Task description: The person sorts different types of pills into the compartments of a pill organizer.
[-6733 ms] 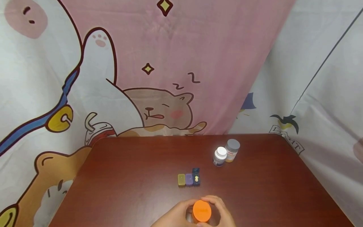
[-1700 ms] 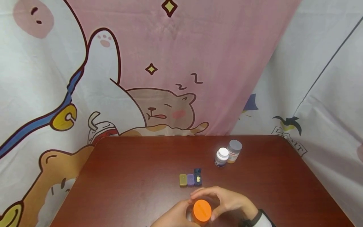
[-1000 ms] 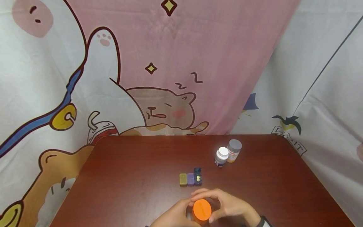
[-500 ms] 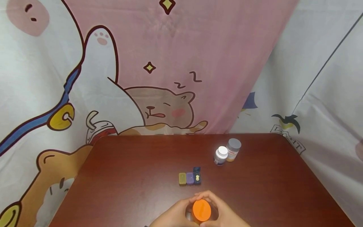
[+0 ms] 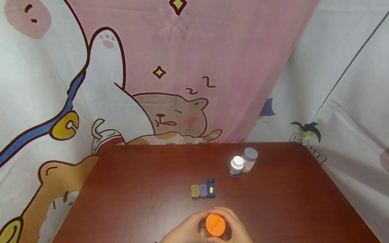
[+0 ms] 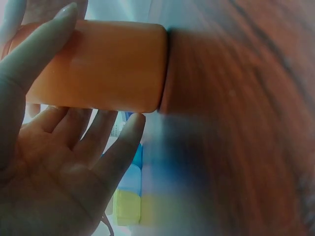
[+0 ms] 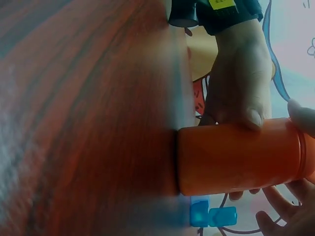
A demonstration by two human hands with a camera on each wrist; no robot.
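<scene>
An orange bottle [image 6: 98,66] with an orange cap [image 5: 215,225] stands upright on the table near its front edge, between both hands. My left hand [image 5: 188,229] holds the bottle's body, thumb on one side and fingers round the other. My right hand [image 5: 235,229] grips the cap from the right, its fingers curled about the rim. Just beyond sits a small pill organizer with a yellow box [image 5: 195,191], a purple box [image 5: 203,191] and a dark blue box [image 5: 211,191]. The dark blue lid is up, and pale round tablets [image 5: 211,190] lie inside.
Toward the back right of the brown table [image 5: 146,179] stand a white bottle [image 5: 236,166] and a grey-capped jar [image 5: 250,159], close together. A printed cloth [image 5: 231,67] hangs behind the table and along its sides.
My right hand, its fingers spread past the cap from the right a moment ago, has drawn back and turned round the cap. My left hand keeps its hold; the bottle stays in place.
</scene>
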